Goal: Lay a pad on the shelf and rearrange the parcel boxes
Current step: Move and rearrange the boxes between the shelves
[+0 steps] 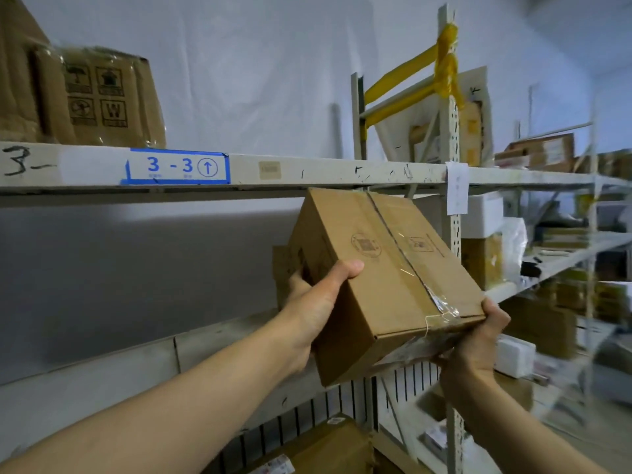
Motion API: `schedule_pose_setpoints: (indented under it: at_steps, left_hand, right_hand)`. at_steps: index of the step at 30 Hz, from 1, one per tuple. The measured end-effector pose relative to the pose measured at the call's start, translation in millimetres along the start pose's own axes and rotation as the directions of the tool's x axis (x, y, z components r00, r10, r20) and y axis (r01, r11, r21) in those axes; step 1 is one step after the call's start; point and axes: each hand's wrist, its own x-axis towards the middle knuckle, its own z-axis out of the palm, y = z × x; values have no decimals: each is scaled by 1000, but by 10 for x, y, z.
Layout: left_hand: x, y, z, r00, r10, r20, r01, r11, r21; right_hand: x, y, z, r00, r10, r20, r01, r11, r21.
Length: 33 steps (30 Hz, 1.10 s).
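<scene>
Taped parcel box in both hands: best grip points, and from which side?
Grip the taped parcel box by its two opposite lower ends, one hand from each side, as the left hand and right hand do now. It is tilted and broad, so probably two hands.

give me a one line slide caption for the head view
Both hands, left hand and right hand, hold a taped cardboard box tilted below the shelf label 3-3.
</scene>
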Motion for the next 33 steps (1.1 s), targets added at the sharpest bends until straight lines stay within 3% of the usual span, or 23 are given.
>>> schedule_pose_setpoints:
  at_steps: [8, 12, 16, 23, 28, 31, 33]
  left_hand:
    - [136, 664, 128, 970, 233, 68, -241, 959, 149]
    - [171, 1144, 1, 949, 310, 62, -316, 930, 187]
    - [121, 1591, -267, 960, 281, 9, -279, 949, 144]
    - [130, 2094, -881, 967, 224, -118, -216, 973, 74]
    - [130, 2345, -1150, 871, 450, -196, -397, 881, 257]
    - [84, 2379, -1243, 817, 560, -136, -496, 804, 328]
    - [146, 2375, -1321, 786, 611, -94, -494, 713, 496]
  right_hand:
    - [159, -377, 280, 987, -156, -37, 160, 974, 163]
    - [197, -585, 646, 962, -260, 85, 239, 950, 200]
    - [249, -727, 1009, 898, -344, 275, 318, 938, 136]
    - [209, -827, 1768, 708, -493, 506, 543, 838, 55]
    - [253, -840, 2340, 679, -527, 511, 600, 799, 27]
    - [293, -823, 2606, 687, -525, 503, 622, 783, -31]
    - [307, -795, 2742, 676, -520, 522, 647, 759, -81]
